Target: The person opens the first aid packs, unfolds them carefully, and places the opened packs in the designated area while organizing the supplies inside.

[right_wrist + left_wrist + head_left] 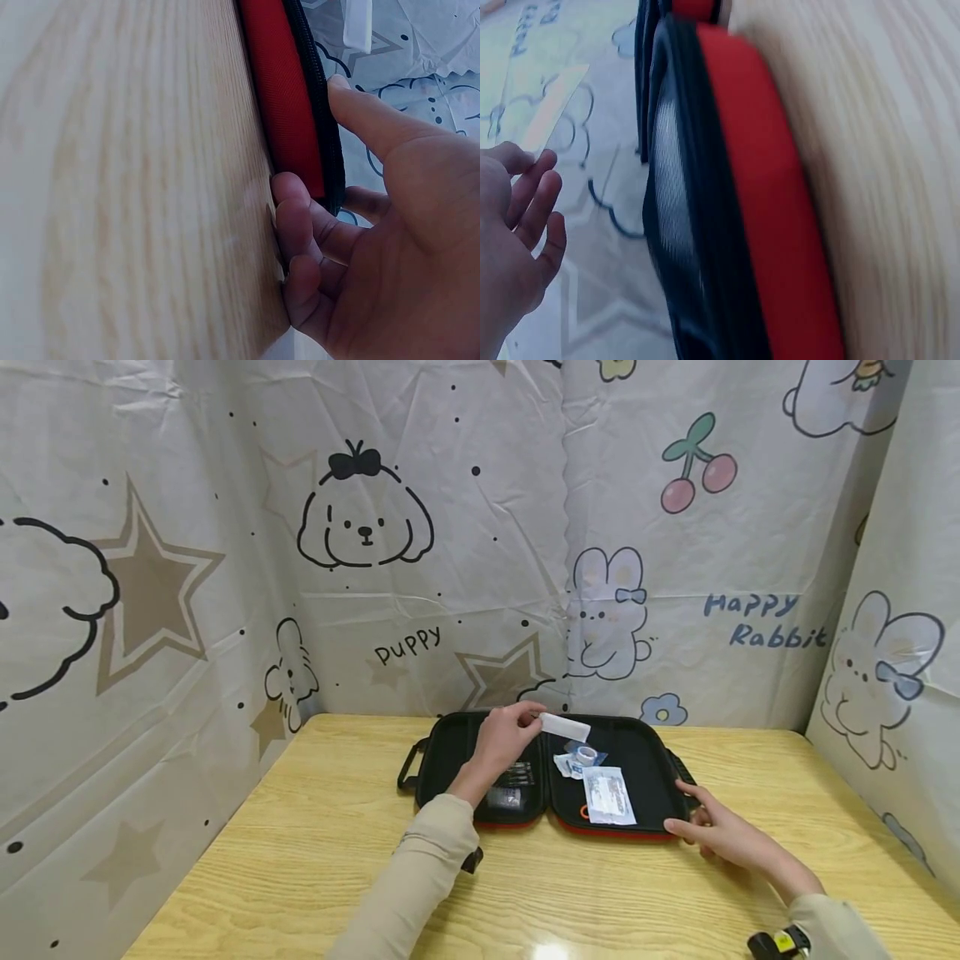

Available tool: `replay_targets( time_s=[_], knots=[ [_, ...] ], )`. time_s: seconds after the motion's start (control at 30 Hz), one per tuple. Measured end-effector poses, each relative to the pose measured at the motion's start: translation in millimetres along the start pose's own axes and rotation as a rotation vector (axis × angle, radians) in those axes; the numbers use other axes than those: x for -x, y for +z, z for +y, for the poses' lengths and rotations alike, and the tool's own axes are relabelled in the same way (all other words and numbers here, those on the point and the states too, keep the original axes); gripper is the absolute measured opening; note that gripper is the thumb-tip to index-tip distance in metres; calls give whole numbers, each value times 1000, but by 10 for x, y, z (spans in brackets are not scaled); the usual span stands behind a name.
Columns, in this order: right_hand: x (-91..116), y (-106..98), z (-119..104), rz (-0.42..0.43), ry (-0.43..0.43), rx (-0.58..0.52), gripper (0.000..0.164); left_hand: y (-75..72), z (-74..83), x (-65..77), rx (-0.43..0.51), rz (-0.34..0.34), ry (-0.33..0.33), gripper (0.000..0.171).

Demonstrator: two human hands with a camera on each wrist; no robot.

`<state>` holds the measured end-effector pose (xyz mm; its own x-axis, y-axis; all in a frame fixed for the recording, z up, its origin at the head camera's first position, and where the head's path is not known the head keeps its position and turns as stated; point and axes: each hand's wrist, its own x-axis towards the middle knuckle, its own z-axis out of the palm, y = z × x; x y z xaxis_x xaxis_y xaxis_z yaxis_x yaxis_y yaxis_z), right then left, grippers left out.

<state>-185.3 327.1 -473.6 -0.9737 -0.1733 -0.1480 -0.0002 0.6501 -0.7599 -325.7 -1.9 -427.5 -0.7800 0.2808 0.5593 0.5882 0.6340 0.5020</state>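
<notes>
Closest in: two tan sleeves reach over the pale wood-grain bench, a black band with a yellow patch at the right cuff. Right grip at the near right corner of an open zip case — thumb on the zipped rim, fingers curled below against the red side, so the corner is pinched between them.

Case lies flat, hinge running away from the person, red outside, black inside. Right half, near to far: an orange ring partly under a white printed packet, then a white roll among smaller blue-and-white packets. Left half: dark mesh pocket, contents hard to make out. Black carry handle at the outer left side.

Left grip over the case by the hinge, thumb and forefinger pinching one end of a white strip; strip held up clear of the case — its markings unreadable.

Farthest: pale cloth printed with puppy, rabbits, stars, cherries.
</notes>
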Motion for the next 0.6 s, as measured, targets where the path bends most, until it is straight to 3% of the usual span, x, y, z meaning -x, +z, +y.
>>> replay_targets(
  time_s=[0.27, 0.6],
  knots=[
    [-3, -18, -11, -13, -3, -4, 90, -368, -327, 65, 67, 35, -125, 21],
    [-6, 2, -6, -8, 2, -3, 90, -688, -612, 167, 61, 64, -197, 17]
  ],
)
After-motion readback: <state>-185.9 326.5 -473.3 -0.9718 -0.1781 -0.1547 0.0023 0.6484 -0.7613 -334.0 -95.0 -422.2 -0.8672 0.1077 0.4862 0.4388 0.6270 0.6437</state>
